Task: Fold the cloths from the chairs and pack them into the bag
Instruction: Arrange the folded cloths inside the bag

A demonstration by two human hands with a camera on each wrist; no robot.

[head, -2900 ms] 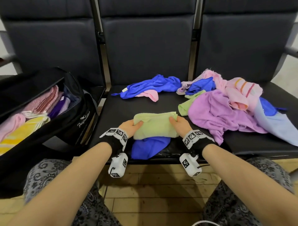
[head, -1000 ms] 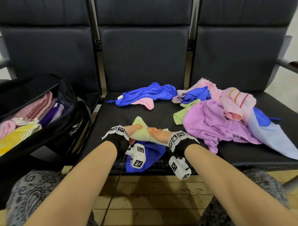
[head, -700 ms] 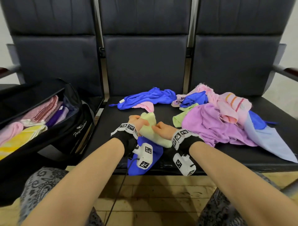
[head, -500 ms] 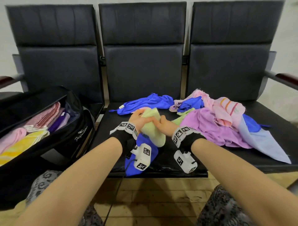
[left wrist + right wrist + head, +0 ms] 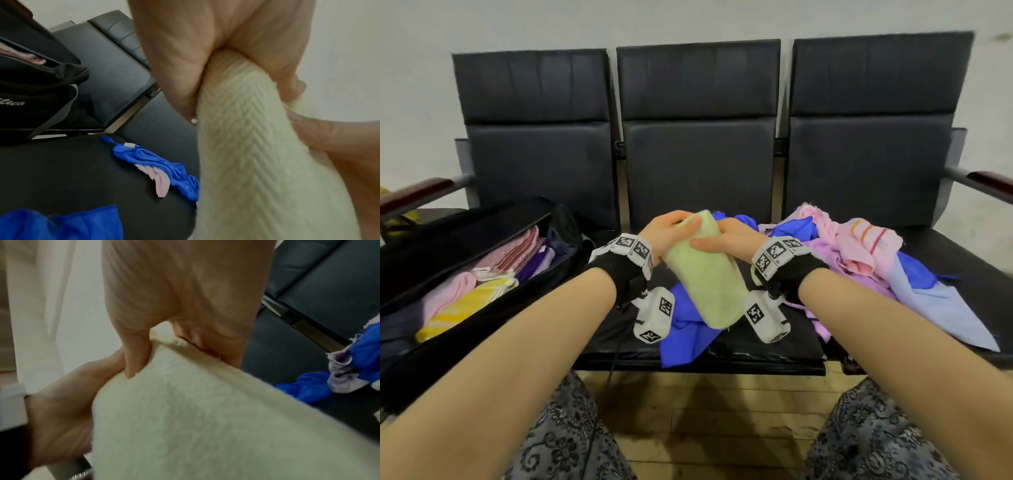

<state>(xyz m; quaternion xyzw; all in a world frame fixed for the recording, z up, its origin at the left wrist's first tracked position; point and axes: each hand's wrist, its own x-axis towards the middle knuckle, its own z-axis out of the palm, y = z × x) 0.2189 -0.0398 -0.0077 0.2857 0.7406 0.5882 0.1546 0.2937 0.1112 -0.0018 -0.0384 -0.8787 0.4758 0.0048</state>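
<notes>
Head view is showing both hands gripping the top end of the folded pale green cloth [image 5: 707, 274], left hand [image 5: 667, 233] and right hand [image 5: 726, 240] with fingers curled round it, its long axis hanging down above the middle chair seat [image 5: 619, 346]. To the left the open black bag [image 5: 493, 308] is lying nearer the left hand, already holding folded pink, purple and yellow cloths, while the unfolded pile [image 5: 859, 260] is waiting on the right seat.
</notes>
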